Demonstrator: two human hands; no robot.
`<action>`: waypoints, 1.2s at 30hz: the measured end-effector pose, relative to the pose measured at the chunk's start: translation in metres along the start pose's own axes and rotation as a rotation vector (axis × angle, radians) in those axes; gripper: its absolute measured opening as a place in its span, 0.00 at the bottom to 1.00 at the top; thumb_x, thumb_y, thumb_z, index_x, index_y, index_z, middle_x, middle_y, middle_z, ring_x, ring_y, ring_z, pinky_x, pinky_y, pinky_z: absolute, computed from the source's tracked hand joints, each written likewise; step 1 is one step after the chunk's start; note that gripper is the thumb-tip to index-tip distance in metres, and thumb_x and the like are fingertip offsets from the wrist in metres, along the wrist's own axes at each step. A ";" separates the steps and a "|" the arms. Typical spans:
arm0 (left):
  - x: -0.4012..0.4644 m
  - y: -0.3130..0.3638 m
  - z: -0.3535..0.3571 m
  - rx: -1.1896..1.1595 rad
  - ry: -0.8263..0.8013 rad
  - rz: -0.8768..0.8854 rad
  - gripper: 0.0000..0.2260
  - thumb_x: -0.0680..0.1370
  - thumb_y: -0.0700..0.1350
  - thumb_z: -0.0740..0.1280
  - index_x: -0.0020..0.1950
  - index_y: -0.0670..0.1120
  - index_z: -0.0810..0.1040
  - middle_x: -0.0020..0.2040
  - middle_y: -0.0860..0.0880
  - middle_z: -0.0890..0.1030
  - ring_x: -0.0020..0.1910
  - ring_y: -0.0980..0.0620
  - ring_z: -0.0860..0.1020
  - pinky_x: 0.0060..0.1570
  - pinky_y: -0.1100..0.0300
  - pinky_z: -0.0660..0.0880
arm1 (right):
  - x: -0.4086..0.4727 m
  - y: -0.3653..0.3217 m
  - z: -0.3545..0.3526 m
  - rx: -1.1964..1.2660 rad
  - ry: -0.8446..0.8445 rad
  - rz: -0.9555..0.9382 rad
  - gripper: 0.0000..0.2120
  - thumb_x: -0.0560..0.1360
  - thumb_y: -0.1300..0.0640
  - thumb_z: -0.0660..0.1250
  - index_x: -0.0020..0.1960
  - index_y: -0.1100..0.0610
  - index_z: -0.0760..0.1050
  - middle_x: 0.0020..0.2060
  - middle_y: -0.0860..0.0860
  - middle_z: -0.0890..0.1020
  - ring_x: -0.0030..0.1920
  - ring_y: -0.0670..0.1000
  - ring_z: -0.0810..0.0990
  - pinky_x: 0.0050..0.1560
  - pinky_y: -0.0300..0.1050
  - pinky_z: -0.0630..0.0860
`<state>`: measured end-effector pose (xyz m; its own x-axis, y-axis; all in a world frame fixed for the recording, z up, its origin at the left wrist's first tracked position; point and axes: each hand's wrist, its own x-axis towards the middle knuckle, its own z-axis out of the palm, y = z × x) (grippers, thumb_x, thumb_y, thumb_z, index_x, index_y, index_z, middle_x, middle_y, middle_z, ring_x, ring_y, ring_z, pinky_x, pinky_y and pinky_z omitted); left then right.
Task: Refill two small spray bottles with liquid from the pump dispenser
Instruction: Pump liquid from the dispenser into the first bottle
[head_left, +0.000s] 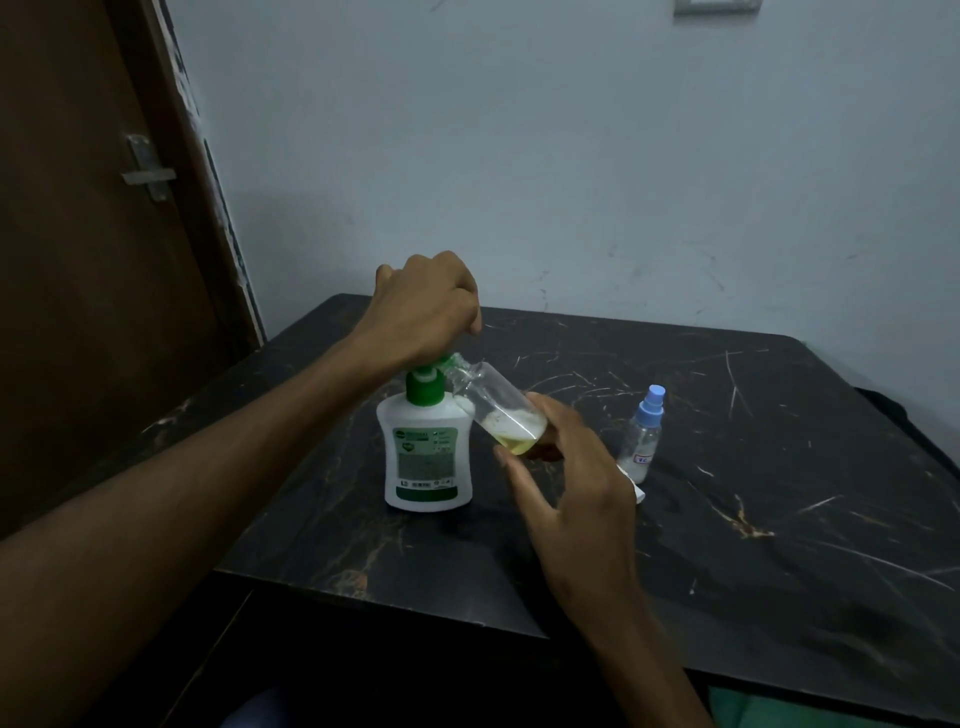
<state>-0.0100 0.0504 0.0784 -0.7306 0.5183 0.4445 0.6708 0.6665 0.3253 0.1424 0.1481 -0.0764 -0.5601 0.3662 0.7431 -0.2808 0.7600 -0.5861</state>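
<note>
The pump dispenser (427, 452) stands near the left side of the counter (727, 545), with a tilted clear bottle (498, 410) touching its top and both hands around them. A small blue-capped bottle (643, 436) stands just right of those. The near right and far parts of the counter are bare. A wall (571, 156) blocks the far side.

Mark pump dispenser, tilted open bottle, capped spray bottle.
pump dispenser (427, 457): head view, on its white body label.
tilted open bottle (496, 402): head view, clear side wall.
capped spray bottle (650, 413): head view, blue cap.
</note>
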 end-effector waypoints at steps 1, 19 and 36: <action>-0.001 0.000 0.001 0.000 -0.001 -0.001 0.11 0.76 0.40 0.65 0.39 0.49 0.86 0.48 0.53 0.85 0.52 0.51 0.79 0.63 0.46 0.65 | 0.000 0.000 0.000 0.000 -0.003 0.003 0.25 0.78 0.49 0.72 0.73 0.56 0.74 0.59 0.48 0.82 0.56 0.44 0.82 0.57 0.46 0.81; -0.003 0.010 -0.005 0.038 0.036 0.044 0.11 0.76 0.37 0.64 0.41 0.46 0.85 0.31 0.56 0.75 0.34 0.58 0.72 0.65 0.43 0.70 | -0.002 -0.004 -0.003 -0.016 -0.013 0.019 0.26 0.79 0.41 0.68 0.72 0.53 0.75 0.56 0.45 0.81 0.54 0.41 0.79 0.55 0.40 0.79; -0.012 0.010 -0.004 -0.021 0.019 0.041 0.20 0.73 0.30 0.60 0.26 0.50 0.67 0.25 0.55 0.66 0.26 0.55 0.67 0.30 0.59 0.65 | -0.003 -0.002 -0.003 -0.024 -0.017 0.026 0.24 0.79 0.41 0.68 0.71 0.51 0.75 0.54 0.44 0.81 0.53 0.40 0.79 0.54 0.40 0.78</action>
<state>0.0058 0.0494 0.0796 -0.7003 0.5344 0.4733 0.7026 0.6334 0.3245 0.1473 0.1476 -0.0765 -0.5802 0.3767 0.7221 -0.2478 0.7629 -0.5971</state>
